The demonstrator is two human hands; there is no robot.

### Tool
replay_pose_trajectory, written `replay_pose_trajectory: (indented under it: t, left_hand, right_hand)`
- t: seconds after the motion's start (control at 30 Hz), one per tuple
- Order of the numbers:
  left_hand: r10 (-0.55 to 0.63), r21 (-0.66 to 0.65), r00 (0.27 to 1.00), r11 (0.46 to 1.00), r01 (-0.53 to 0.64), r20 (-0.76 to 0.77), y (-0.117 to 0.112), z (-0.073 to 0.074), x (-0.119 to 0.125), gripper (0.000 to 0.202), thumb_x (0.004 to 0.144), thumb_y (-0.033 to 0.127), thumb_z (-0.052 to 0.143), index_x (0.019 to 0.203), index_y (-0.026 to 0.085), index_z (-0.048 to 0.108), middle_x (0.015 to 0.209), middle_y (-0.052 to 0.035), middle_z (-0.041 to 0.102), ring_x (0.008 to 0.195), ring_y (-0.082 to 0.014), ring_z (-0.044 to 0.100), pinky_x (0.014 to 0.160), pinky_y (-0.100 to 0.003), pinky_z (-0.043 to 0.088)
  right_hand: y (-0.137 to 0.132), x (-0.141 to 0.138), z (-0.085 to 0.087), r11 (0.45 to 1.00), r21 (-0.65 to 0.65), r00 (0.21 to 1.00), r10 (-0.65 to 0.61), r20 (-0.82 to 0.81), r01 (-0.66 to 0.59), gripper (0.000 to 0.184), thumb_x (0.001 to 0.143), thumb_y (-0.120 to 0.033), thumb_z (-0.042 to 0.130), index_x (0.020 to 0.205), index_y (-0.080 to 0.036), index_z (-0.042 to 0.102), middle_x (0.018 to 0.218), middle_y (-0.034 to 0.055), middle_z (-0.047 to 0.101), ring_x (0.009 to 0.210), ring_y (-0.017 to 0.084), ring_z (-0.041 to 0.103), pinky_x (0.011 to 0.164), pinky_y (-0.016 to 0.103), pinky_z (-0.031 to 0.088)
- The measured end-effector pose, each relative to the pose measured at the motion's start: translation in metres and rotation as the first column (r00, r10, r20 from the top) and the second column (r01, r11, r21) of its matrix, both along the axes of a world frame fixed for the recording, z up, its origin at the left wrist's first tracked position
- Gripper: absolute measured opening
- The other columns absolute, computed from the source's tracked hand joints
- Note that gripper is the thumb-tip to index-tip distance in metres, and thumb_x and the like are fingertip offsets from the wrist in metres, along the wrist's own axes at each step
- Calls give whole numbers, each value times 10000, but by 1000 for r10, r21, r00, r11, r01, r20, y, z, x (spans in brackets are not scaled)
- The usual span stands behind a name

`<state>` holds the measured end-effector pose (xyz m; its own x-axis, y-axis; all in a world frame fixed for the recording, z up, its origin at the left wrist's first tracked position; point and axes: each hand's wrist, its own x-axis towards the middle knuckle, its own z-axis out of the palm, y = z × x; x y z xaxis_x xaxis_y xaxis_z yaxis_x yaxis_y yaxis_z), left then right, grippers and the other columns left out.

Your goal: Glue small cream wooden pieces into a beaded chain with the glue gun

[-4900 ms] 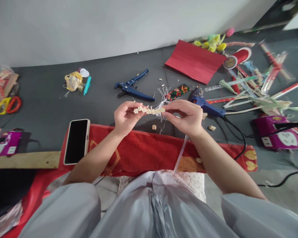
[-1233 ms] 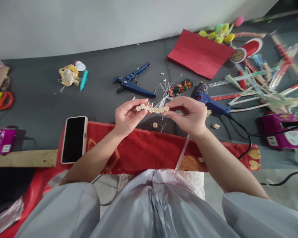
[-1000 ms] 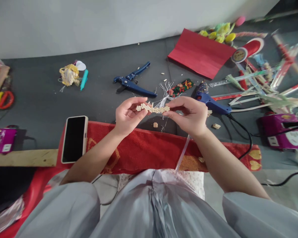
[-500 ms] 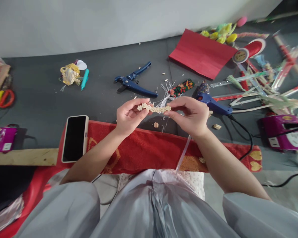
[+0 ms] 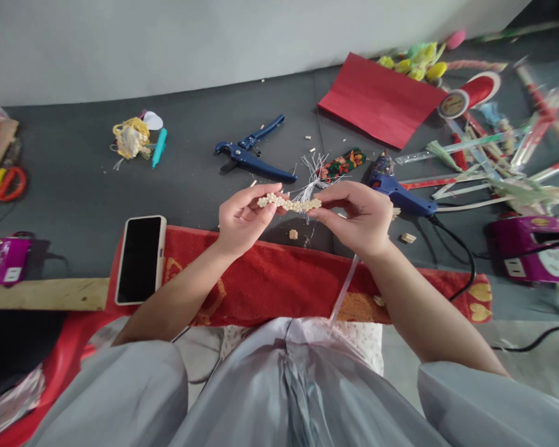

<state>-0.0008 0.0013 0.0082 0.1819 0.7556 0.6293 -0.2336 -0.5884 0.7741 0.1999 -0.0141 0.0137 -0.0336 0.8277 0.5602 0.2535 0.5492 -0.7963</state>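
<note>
A short cream strip of small beads [image 5: 289, 203] is held level above the dark grey mat [image 5: 74, 192]. My left hand [image 5: 242, 217] pinches its left end and my right hand [image 5: 354, 214] pinches its right end, both closed on it. A thin white ribbon [image 5: 345, 292] hangs from under my right hand toward my lap. Just beyond the strip lie a tuft of white threads [image 5: 310, 174] and blue pliers [image 5: 254, 155].
A phone [image 5: 140, 257] lies on a red towel [image 5: 270, 279]. A blue glue gun [image 5: 398, 192] with black cord sits right of my hands. Red paper [image 5: 377, 99], a red spool [image 5: 466, 96], sticks and purple boxes [image 5: 531, 254] crowd the right; yellow thread [image 5: 129, 138] and scissors [image 5: 0, 183] lie left.
Almost nothing: both hands keep their grip on the bead strip, which has shifted only slightly with small camera movement.
</note>
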Motion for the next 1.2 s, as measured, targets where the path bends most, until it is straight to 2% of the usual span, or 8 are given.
replay_pose_trajectory:
  t: [0.33,0.53,1.2]
  left_hand:
    - [-10,7,999,1000,11,-52,-2,3,-2,348,928,100,603,1218,265,700,1087,-12,786,940,-117,772,813,-156,650]
    - [15,20,996,1000,-14,-85,-2,2,-3,355,938,118,593,1241,276,689,1097,-14,781,897,-105,772,802,-171,656]
    - [90,70,978,995,-78,-190,-2,-4,-5,366,968,172,555,1314,267,631,1143,-49,761,845,-122,772,773,-221,661]
  right_hand:
    - [0,0,0,1000,-12,1000,-8,-3,8,145,731,-291,832,797,-192,749,770,22,752,672,143,686,623,281,594]
    - [0,0,-1,1000,17,1000,-2,-7,2,142,735,-271,838,815,-190,754,772,21,755,670,129,687,626,259,593]
    - [0,-2,-1,999,-31,999,-16,-34,15,122,746,-265,821,814,-184,759,774,25,750,673,133,687,630,266,603]
